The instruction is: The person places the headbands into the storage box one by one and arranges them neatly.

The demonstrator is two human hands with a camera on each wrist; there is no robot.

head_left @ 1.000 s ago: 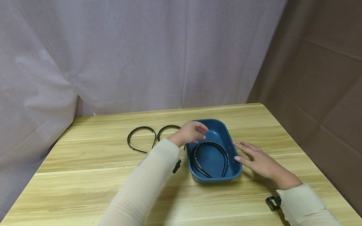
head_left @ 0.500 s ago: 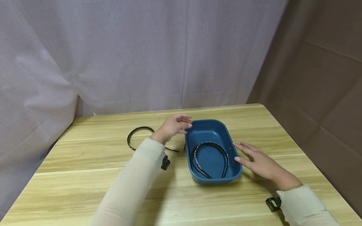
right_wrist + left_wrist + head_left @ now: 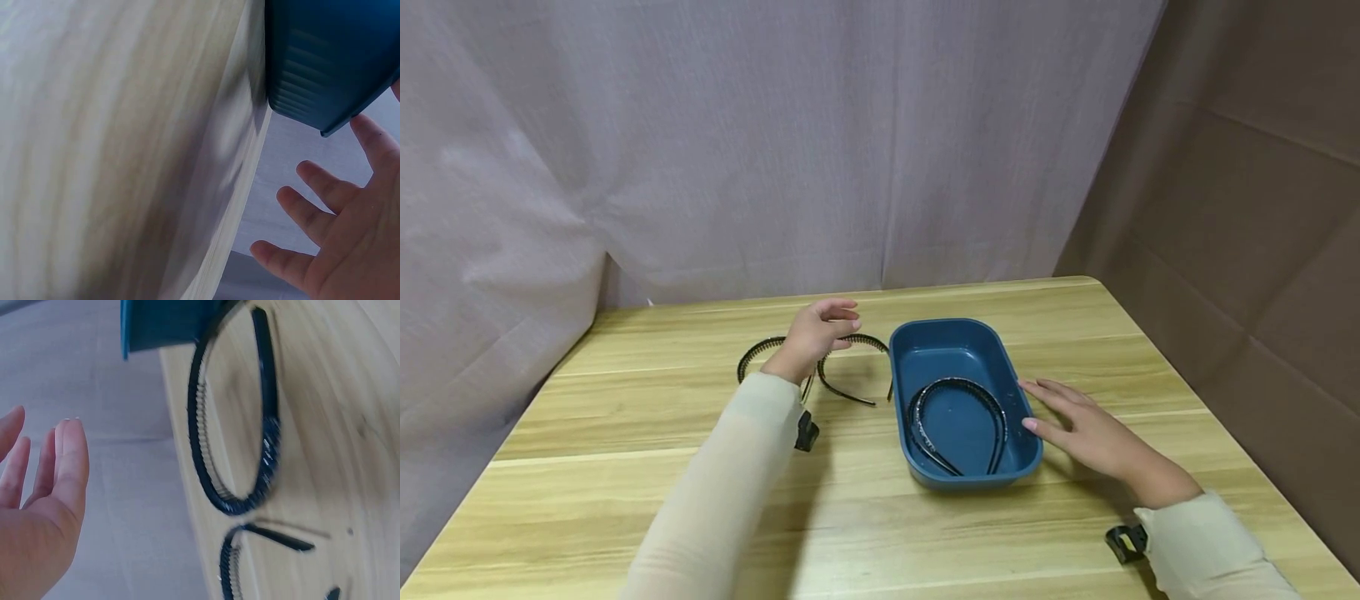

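Even soft light, faint shadows under arms; head view sharp, wrist views blurred, perhaps motion.

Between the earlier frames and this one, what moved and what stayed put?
The left hand drew back out of the dark blue plastic tub and leftward, now open above the two black toothed headbands on the wooden table, gripping nothing. The black headband inside the tub, the tub itself and the right hand resting at its side stayed as they were.

No text, label, brand, number or sign can be read in any view.
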